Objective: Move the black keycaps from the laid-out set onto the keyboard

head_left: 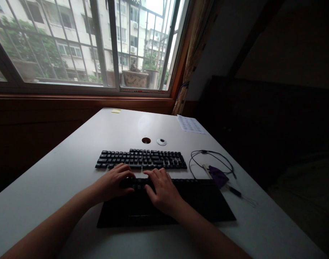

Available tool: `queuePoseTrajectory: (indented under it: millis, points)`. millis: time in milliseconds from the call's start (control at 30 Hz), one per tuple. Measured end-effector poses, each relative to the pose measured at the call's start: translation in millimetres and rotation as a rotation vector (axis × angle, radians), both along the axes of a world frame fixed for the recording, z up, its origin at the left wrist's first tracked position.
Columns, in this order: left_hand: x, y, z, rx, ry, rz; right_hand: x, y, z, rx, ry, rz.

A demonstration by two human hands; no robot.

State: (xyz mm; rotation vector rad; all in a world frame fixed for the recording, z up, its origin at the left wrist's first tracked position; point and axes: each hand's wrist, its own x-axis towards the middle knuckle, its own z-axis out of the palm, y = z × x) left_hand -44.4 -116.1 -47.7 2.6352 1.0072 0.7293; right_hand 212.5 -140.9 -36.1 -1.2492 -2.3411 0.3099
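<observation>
A black keyboard base [196, 205] lies flat on the table in front of me, with black keys showing along its far edge. My left hand [118, 182] rests over the far left part of this base, fingers curved and thumb apart from them. Beside it, my right hand [162, 187] is over the base's far middle part, its thumb and index finger spread. Nothing shows held in either hand, though the undersides of the fingers are hidden. Just beyond both hands, loose black keycaps [156, 157] lie in rows on the white tabletop.
On the right, a black cable [218, 153] lies coiled near a purple cloth [217, 176] and a wire keycap puller [236, 191]. Farther off are a round hole [146, 140], a white ring cover [161, 142], a printed sheet [191, 124] and yellow notes [116, 111]. A barred window stands behind.
</observation>
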Motion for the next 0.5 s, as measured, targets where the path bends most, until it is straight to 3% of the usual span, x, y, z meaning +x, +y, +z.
queuePoseTrajectory:
  millis: [500]
  points:
    - [0.5, -0.5, 1.4, -0.018, 0.018, 0.006, 1.7, 0.1, -1.5, -0.008, 0.032, 0.003]
